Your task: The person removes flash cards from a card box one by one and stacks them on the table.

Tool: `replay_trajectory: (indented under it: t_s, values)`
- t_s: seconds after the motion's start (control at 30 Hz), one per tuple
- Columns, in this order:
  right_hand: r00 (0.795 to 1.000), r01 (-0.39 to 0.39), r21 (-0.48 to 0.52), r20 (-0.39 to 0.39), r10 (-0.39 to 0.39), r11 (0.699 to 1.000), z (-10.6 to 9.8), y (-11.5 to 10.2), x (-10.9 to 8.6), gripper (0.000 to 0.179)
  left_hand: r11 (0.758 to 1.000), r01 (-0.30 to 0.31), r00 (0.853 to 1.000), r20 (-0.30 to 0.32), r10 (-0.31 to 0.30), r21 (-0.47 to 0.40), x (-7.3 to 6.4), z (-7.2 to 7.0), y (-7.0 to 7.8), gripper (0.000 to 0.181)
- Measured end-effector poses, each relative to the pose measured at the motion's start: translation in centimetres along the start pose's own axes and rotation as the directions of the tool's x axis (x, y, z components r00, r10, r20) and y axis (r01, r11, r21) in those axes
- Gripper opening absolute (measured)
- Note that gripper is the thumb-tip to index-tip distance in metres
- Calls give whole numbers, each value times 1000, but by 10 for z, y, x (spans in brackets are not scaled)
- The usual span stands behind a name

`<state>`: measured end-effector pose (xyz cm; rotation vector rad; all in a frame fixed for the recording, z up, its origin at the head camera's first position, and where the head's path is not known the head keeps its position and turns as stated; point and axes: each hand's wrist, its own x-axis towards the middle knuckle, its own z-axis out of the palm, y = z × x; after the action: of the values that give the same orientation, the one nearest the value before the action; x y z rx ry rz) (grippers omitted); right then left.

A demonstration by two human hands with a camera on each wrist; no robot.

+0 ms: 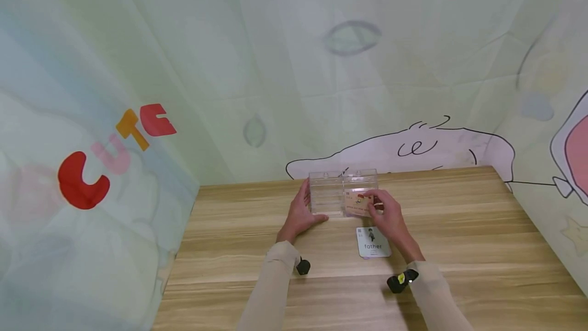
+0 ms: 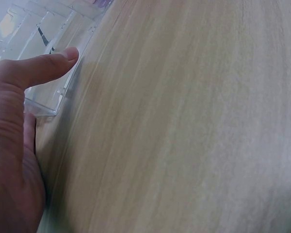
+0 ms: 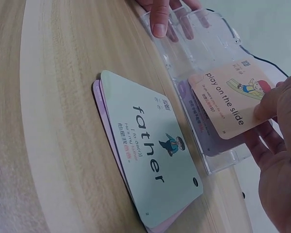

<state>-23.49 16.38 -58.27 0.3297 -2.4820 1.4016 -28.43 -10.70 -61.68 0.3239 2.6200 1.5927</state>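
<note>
A clear plastic box (image 1: 325, 195) with two side-by-side compartments stands near the table's back edge. My left hand (image 1: 299, 216) holds its left end, the thumb (image 2: 51, 68) lying over the front edge and the fingers along the side. Between thumb and fingers, my right hand (image 1: 389, 214) pinches a peach card (image 3: 225, 97) printed "play on the slide", at the right compartment. Behind that card, a purple card (image 3: 211, 141) sits in the compartment. Just in front of the box lies a small stack of cards, topped by a white "father" card (image 3: 150, 155).
The wood-grain table (image 1: 220, 269) runs out in front and to both sides. Directly behind it hangs a printed fabric backdrop (image 1: 285, 91), with another panel on the left carrying coloured letters. Each wrist wears a small black camera (image 1: 303, 266).
</note>
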Motion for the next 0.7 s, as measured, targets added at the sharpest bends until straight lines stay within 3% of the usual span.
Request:
replay_trajectory:
  t_s: [0.7]
  values:
    - [997, -45, -20, 57, 46, 999, -27, 1, -5, 35, 1000, -8, 1000, -4, 8, -15, -1, -1, 2, 129]
